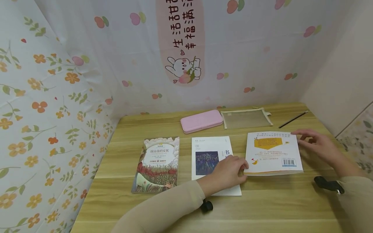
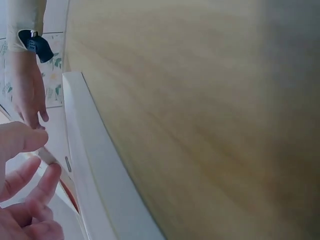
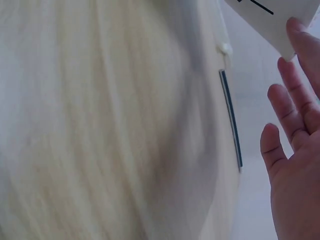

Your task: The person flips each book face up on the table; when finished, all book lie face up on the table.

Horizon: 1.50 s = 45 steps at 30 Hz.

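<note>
A paperback book (image 1: 272, 153) with a white back cover, an orange panel and a barcode is held above the table's right half. My left hand (image 1: 228, 171) pinches its lower left corner. At the upper right corner, my right hand (image 1: 319, 147) pinches it between thumb and forefinger; the right wrist view shows that white corner (image 3: 280, 30) between the fingertips. Under my left hand and forearm lies a white book (image 1: 204, 145) with a dark blue picture, partly covered. Farther left is a book with an illustrated field cover (image 1: 157, 165), lying flat.
Along the back of the wooden table (image 1: 122, 152) lie a pink pencil case (image 1: 202, 121), a mesh zip pouch (image 1: 246, 118) and a thin dark pencil (image 1: 292, 119). Patterned curtains (image 1: 247, 58) hang behind and at the left. A black strap end (image 1: 328, 185) hangs by the right wrist.
</note>
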Motion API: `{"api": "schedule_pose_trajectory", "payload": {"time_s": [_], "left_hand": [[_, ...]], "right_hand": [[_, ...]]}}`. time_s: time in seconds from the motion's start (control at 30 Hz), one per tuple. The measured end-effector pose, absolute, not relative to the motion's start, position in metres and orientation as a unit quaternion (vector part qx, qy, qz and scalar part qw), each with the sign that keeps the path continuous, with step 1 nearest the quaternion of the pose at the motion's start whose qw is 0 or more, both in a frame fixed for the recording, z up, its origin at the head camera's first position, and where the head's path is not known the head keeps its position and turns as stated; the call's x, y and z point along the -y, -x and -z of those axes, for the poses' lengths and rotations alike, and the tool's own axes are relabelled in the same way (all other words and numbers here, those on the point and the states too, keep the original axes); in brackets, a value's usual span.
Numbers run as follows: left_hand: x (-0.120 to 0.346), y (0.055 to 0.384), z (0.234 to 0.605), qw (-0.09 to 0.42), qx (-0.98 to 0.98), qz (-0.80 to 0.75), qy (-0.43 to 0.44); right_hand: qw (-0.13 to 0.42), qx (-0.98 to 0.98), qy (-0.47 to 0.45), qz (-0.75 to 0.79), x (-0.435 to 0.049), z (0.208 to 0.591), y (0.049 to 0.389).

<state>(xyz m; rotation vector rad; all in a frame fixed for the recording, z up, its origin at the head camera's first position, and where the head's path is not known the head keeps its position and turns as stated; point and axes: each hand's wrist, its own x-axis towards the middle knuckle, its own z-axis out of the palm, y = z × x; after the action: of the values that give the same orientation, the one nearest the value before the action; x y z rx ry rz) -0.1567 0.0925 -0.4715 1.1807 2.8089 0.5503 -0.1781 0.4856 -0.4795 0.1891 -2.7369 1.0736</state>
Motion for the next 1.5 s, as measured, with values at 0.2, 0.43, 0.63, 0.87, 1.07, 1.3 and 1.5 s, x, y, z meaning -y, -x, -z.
{"api": "schedule_pose_trajectory", "payload": {"time_s": [0.2, 0.43, 0.63, 0.87, 1.07, 1.3, 1.5], "left_hand": [[-0.083, 0.155, 0.468, -0.007, -0.904, -0.198, -0.378], [-0.065, 0.156, 0.458, 0.006, -0.901, -0.268, -0.342], [-0.059, 0.150, 0.455, 0.007, -0.877, -0.333, -0.345], [-0.057, 0.145, 0.453, -0.049, -0.842, -0.415, -0.342], [-0.058, 0.145, 0.451, -0.092, -0.816, -0.474, -0.318], [-0.061, 0.143, 0.451, -0.130, -0.822, -0.461, -0.308], [-0.068, 0.139, 0.454, -0.110, -0.846, -0.423, -0.304]], "right_hand": [[0.121, 0.897, -0.066, -0.419, -0.479, 0.476, 0.182], [0.146, 0.853, -0.113, -0.488, -0.448, 0.456, 0.190], [0.162, 0.830, -0.110, -0.522, -0.429, 0.437, 0.197], [0.191, 0.791, -0.098, -0.573, -0.421, 0.428, 0.201], [0.183, 0.838, -0.024, -0.514, -0.422, 0.430, 0.198], [0.113, 0.887, 0.034, -0.446, -0.428, 0.438, 0.193], [0.052, 0.936, 0.020, -0.347, -0.435, 0.451, 0.198]]}}
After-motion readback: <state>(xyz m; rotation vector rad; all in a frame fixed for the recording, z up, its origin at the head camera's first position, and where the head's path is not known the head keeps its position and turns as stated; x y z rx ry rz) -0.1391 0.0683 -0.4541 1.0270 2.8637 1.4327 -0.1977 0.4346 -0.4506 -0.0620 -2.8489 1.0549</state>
